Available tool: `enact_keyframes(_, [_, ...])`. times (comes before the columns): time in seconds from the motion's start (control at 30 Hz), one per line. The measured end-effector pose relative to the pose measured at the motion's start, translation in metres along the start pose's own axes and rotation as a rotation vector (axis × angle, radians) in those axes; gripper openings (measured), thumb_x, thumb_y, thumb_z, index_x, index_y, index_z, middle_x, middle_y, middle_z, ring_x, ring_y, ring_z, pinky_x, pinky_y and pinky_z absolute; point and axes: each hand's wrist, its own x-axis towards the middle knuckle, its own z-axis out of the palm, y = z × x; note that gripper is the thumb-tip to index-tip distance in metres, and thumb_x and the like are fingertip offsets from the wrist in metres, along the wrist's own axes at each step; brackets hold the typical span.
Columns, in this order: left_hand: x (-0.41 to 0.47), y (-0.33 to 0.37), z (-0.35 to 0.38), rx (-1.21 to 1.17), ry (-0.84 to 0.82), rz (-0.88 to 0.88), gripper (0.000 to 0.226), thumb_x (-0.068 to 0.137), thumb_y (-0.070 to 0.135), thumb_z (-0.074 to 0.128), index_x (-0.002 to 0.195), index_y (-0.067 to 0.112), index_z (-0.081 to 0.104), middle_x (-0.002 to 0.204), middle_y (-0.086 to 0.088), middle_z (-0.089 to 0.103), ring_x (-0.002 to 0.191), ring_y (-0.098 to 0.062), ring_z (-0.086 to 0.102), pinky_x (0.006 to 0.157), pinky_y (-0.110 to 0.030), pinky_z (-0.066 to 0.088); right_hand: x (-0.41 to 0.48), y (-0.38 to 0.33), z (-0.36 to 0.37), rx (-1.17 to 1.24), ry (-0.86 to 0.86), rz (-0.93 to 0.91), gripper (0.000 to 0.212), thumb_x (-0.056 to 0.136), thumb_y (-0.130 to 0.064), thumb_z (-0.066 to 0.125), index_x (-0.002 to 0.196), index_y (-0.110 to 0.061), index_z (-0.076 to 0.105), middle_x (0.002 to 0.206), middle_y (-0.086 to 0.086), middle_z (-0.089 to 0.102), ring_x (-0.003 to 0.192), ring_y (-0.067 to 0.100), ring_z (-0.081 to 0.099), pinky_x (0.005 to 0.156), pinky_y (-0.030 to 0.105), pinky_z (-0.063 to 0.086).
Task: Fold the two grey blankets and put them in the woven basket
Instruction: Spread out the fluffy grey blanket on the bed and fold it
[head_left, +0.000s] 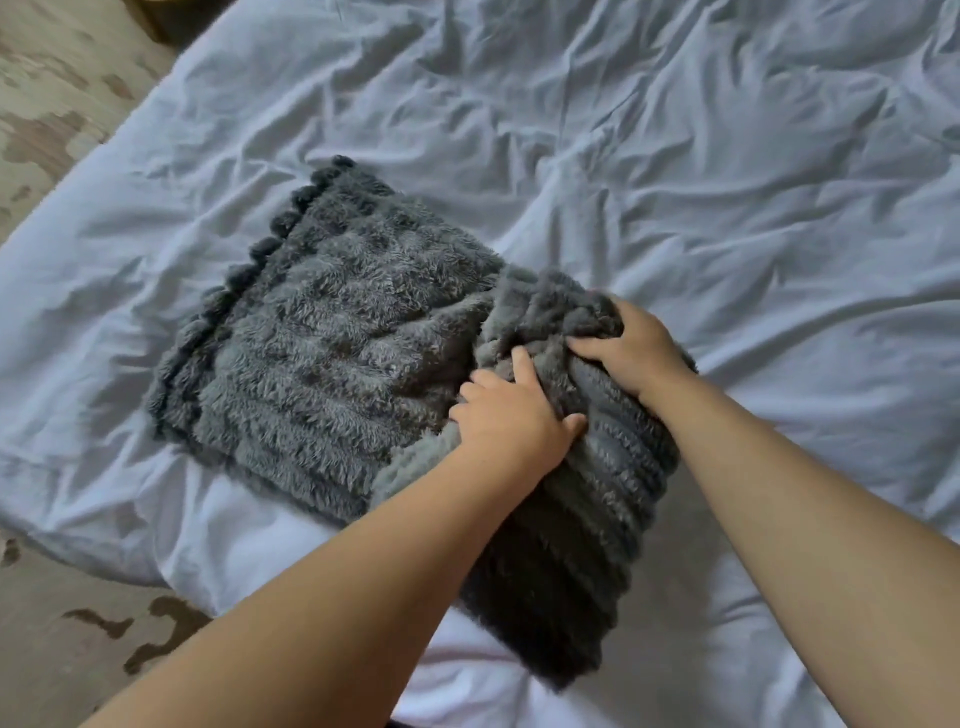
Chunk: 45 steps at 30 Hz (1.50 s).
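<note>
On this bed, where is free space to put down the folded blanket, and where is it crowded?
The white sheet lies bare beyond the grey blanket and to its right, up to the picture's edges. A narrower bare strip runs left of the blanket's pom-pom edge, towards the patterned floor. The near edge is crowded: the left hand and right hand grip the blanket there.

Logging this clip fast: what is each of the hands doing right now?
Left hand: closed on a bunch of the grey blanket.
Right hand: closed on the same blanket's bunched edge, next to the left.
</note>
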Motion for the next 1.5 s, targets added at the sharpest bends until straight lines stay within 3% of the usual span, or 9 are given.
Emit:
enact_keyframes(0.1, [0.014,0.007,0.011,0.015,0.047,0.162,0.073,0.087,0.055,0.053,0.144,0.026,0.018,0.111,-0.013,0.053,0.097,-0.034,0.053,0.069,-0.039,0.043,-0.022,0.028,-0.01,0.488,0.357,0.064,0.074,0.063,-0.037,0.074,0.133,-0.03,0.051,0.135,-0.006,0.046,0.112,-0.005,0.05,0.094,0.014,0.041])
enact_keyframes(0.2, [0.019,0.017,0.01,0.044,0.086,0.27,0.055,0.091,0.034,0.054,0.136,0.017,0.027,0.074,0.0,0.048,0.061,-0.024,0.048,0.047,-0.029,0.031,-0.063,0.072,-0.004,0.64,0.613,0.299,0.069,0.068,-0.045,0.071,0.131,-0.027,0.048,0.136,0.003,0.044,0.116,0.013,0.049,0.087,0.022,0.043])
enact_keyframes(0.4, [0.023,-0.005,0.002,-0.527,-0.101,0.415,0.043,0.085,0.033,0.068,0.122,0.025,0.046,0.113,0.007,0.058,0.103,-0.012,0.054,0.084,-0.027,0.043,-0.13,0.108,0.037,1.205,-0.006,0.585,0.058,0.074,-0.05,0.063,0.123,-0.02,0.06,0.117,0.004,0.07,0.103,0.02,0.068,0.085,0.036,0.053])
enact_keyframes(0.63, [0.029,-0.037,0.008,-0.886,-0.046,0.398,0.047,0.088,0.015,0.067,0.129,0.017,0.046,0.119,-0.004,0.061,0.109,-0.015,0.056,0.1,-0.029,0.042,-0.127,0.053,0.044,1.029,0.131,0.513,0.083,0.052,-0.056,0.075,0.126,-0.027,0.056,0.116,-0.004,0.068,0.105,0.016,0.065,0.091,0.036,0.053])
enact_keyframes(0.8, [0.045,-0.066,0.002,-1.108,-0.096,0.388,0.025,0.089,0.0,0.06,0.112,0.006,0.054,0.094,-0.003,0.063,0.068,0.008,0.059,0.071,-0.013,0.048,-0.134,-0.001,0.048,0.895,0.17,0.311,0.058,0.068,-0.03,0.082,0.12,-0.032,0.056,0.114,-0.007,0.07,0.102,0.01,0.067,0.087,0.03,0.053])
enact_keyframes(1.07, [0.068,-0.133,-0.071,-0.429,0.05,0.133,0.039,0.081,0.039,0.067,0.098,0.015,0.042,0.096,-0.009,0.059,0.085,-0.031,0.055,0.066,-0.038,0.043,-0.112,-0.133,0.068,0.222,0.153,0.248,0.11,0.051,-0.055,0.077,0.147,-0.035,0.027,0.14,0.001,0.048,0.126,0.021,0.049,0.106,0.042,0.042])
enact_keyframes(1.27, [0.064,-0.231,-0.143,-0.539,0.072,0.086,0.027,0.092,0.01,0.048,0.113,0.016,0.064,0.116,-0.008,0.066,0.103,-0.025,0.061,0.078,-0.027,0.042,-0.052,-0.25,0.136,-0.41,-0.096,0.335,0.128,0.063,-0.074,0.067,0.151,-0.028,-0.014,0.151,0.02,0.016,0.126,0.037,0.044,0.096,0.037,0.041])
enact_keyframes(1.4, [0.033,-0.281,-0.171,-0.764,0.202,-0.038,0.026,0.093,0.017,0.045,0.106,0.025,0.065,0.103,-0.002,0.07,0.067,-0.012,0.058,0.061,-0.024,0.043,-0.025,-0.301,0.179,-0.533,-0.107,0.37,0.122,0.074,-0.071,0.06,0.15,-0.014,-0.017,0.153,0.029,0.007,0.129,0.042,0.04,0.098,0.038,0.041])
enact_keyframes(1.5, [0.005,-0.293,-0.176,-0.83,0.271,-0.136,0.031,0.093,0.019,0.041,0.109,0.03,0.066,0.116,0.002,0.067,0.098,-0.017,0.061,0.087,-0.031,0.046,-0.019,-0.323,0.198,-0.563,-0.15,0.292,0.097,0.09,-0.055,0.046,0.151,-0.008,-0.014,0.151,0.031,0.012,0.128,0.042,0.038,0.097,0.04,0.039])
